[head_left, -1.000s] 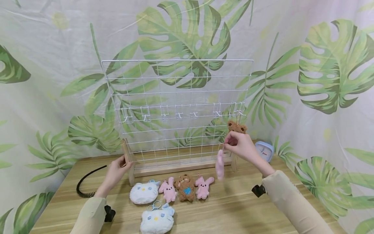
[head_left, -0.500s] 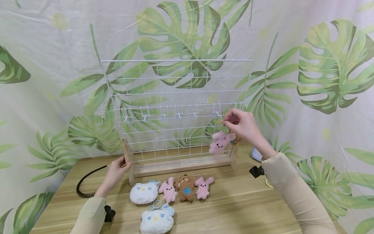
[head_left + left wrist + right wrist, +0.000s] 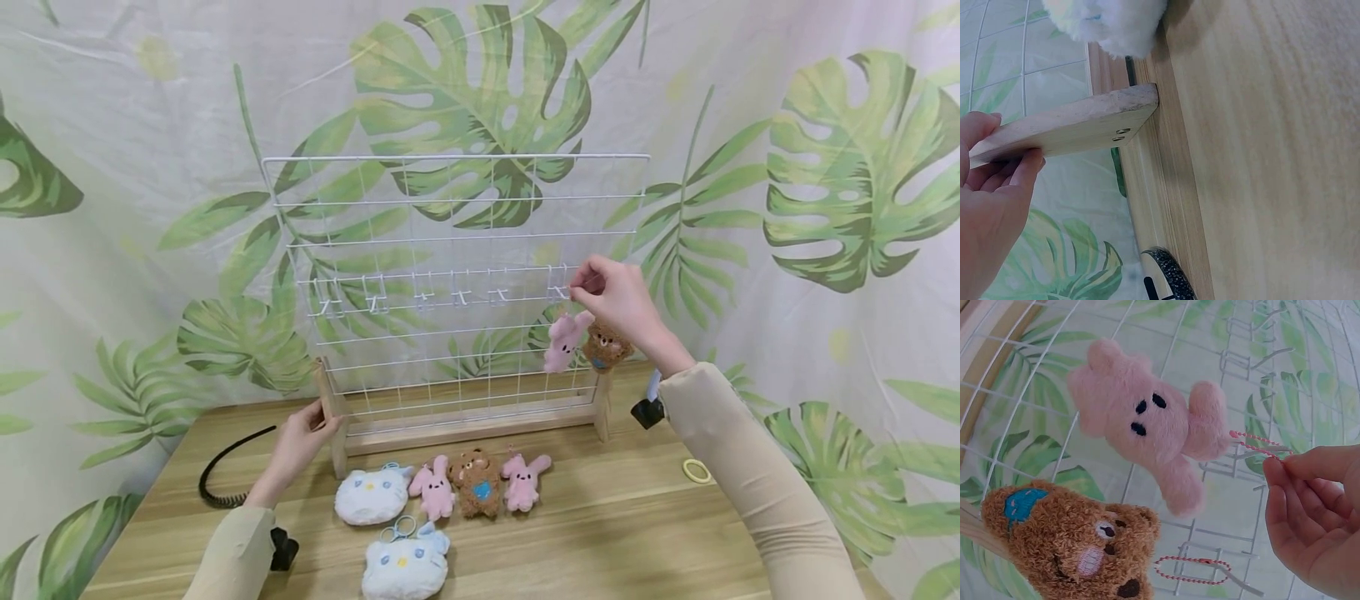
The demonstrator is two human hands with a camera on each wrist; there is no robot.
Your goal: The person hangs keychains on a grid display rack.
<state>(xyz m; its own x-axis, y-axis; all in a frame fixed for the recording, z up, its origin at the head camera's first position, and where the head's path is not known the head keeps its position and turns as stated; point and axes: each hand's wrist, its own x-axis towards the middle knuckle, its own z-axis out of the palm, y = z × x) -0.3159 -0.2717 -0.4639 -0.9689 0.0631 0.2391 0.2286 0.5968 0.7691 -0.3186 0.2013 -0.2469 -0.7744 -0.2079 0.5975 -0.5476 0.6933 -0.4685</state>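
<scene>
My right hand (image 3: pixel 611 296) pinches the pink bead chain (image 3: pixel 1254 437) of a pink bunny plush keychain (image 3: pixel 1147 419) between thumb and forefinger. The bunny dangles in front of a white wire grid rack (image 3: pixel 450 200). In the right wrist view the chain's loop overlaps a white hook (image 3: pixel 1275 448) on the grid. Beside it a brown bear plush keychain (image 3: pixel 1085 550) hangs by its own chain from the rightmost hook (image 3: pixel 1241 582). My left hand (image 3: pixel 303 437) grips the rack's left wooden upright (image 3: pixel 1085 119), thumb on one side and fingers on the other.
In front of the rack lie two white cat plushes (image 3: pixel 371 497), two pink bunnies (image 3: pixel 523 485) and a brown bear (image 3: pixel 477 485). A black headband (image 3: pixel 217 467) lies at left, a yellow ring (image 3: pixel 696 472) at right. Several bare hooks (image 3: pixel 375 300) line the grid.
My right hand has risen with the pink bunny from low at the rack's right end to hook height. The hanging brown bear shows below my hand. My left hand stays on the upright.
</scene>
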